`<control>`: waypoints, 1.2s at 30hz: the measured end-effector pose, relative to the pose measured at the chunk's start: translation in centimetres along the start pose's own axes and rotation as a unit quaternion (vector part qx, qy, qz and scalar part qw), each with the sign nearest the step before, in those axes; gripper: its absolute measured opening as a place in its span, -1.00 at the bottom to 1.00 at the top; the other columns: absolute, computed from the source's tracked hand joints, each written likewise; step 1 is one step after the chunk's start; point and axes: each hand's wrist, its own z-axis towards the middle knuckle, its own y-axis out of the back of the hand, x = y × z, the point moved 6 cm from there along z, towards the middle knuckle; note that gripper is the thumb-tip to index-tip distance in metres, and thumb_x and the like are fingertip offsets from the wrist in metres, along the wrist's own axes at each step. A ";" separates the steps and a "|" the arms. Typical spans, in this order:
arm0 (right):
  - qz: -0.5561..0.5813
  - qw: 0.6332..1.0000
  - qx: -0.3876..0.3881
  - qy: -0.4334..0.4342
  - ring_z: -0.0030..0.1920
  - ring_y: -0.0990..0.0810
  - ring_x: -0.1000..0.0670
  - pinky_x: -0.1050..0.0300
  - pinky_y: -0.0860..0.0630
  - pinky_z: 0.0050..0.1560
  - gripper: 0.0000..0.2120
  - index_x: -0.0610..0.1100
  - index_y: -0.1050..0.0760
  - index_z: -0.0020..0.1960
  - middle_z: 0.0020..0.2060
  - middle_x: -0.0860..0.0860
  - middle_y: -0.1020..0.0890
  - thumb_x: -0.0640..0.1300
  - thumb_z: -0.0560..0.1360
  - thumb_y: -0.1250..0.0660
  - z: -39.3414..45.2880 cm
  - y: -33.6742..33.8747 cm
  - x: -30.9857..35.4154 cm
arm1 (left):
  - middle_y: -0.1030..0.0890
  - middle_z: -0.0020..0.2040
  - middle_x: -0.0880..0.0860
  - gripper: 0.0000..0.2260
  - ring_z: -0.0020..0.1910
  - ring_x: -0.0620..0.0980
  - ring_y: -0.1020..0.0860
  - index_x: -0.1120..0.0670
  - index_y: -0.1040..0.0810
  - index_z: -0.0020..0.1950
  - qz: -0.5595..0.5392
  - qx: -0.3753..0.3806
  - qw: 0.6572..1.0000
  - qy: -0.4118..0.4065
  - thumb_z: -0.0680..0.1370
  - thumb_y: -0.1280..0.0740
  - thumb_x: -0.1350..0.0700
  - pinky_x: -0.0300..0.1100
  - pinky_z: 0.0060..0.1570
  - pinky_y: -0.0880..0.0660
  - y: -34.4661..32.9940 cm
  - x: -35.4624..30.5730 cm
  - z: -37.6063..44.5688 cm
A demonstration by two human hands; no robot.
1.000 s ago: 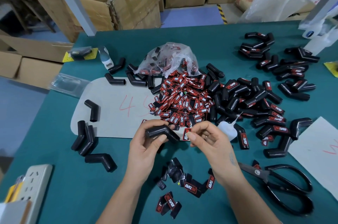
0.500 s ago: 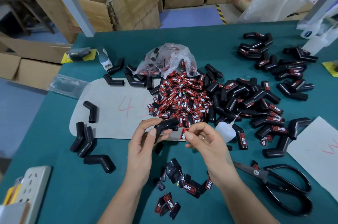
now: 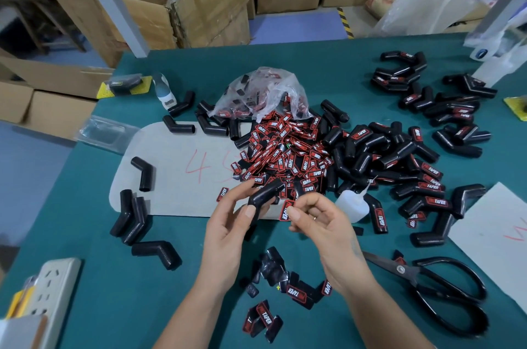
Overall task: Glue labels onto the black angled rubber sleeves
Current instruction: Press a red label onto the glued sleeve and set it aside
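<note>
Sleeve, black angled rubber, one piece [image 3: 265,194]: held off the teal worktop [image 3: 85,277] by the left hand [image 3: 228,223], thumb and fingers curled round its lower leg, upper leg tilted toward the other hand, probably to present a flat face for labelling; label, red-and-black rectangular printed [image 3: 286,210]: pinched at its edge between thumb and forefinger of the right hand [image 3: 316,223], just beside the sleeve, not yet touching it as far as can be told; whether glue is on its back cannot be seen.

Bottle, small white plastic with fine nozzle [image 3: 351,204]: lying on its side just beyond the right hand, likely kept within reach for the glue.

Labels, loose heap of red-and-black [image 3: 285,154]: spilled from a clear plastic bag [image 3: 262,94] at centre, directly ahead of both hands.

Sleeves, unlabelled black [image 3: 131,214]: scattered at left, some on a grey card sheet [image 3: 171,177]; sleeves, labelled [image 3: 422,177]: piled at right; the split seemingly sorts pending from done.

Scissors, black-handled [image 3: 427,283]: lying at right, idle.
</note>
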 end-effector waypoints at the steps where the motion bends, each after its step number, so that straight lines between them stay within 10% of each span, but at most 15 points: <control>1: 0.013 1.000 0.006 -0.010 -0.17 -0.58 0.07 0.26 -0.56 -0.06 -0.85 0.08 -0.65 -0.16 -0.23 0.08 -0.60 0.10 0.36 -0.56 0.0 -0.1 -0.2 | -0.61 0.38 0.20 -0.63 0.37 0.26 -0.60 0.01 -0.56 0.46 0.009 0.002 1.000 -0.002 0.66 -0.36 -0.01 0.37 0.43 -0.44 0.0 0.0 0.0; 5: 0.061 0.997 0.018 -0.042 -0.15 -0.58 0.04 0.20 -0.59 0.00 -0.84 0.04 -0.65 -0.13 -0.22 0.00 -0.60 0.06 0.39 -0.57 -0.3 -0.5 -0.9 | -0.61 0.36 0.21 -0.67 0.36 0.28 -0.58 -0.03 -0.60 0.42 0.040 0.014 0.999 -0.019 0.66 -0.37 0.00 0.38 0.43 -0.41 -0.2 -0.3 -0.2; 12: 0.113 0.992 -0.007 -0.048 -0.17 -0.58 0.10 0.21 -0.59 -0.04 -0.82 0.00 -0.67 -0.11 -0.22 0.02 -0.61 0.05 0.38 -0.58 -0.2 -0.3 -1.2 | -0.62 0.30 0.10 -0.69 0.37 0.05 -0.56 0.12 -0.61 0.38 0.069 0.051 0.994 -0.069 0.64 -0.32 0.24 -0.24 0.35 -0.45 -1.4 -1.3 -0.5; 36: 0.128 0.990 -0.015 -0.056 -0.14 -0.61 0.12 0.23 -0.57 -0.05 -0.83 0.00 -0.68 -0.10 -0.19 0.01 -0.67 0.05 0.41 -0.57 -0.5 -0.5 -1.3 | -0.54 0.29 0.00 -0.62 0.36 0.04 -0.56 0.01 -0.62 0.42 0.048 0.088 0.991 -0.086 0.64 -0.31 0.29 -0.21 0.40 -0.44 -2.1 -0.9 -0.9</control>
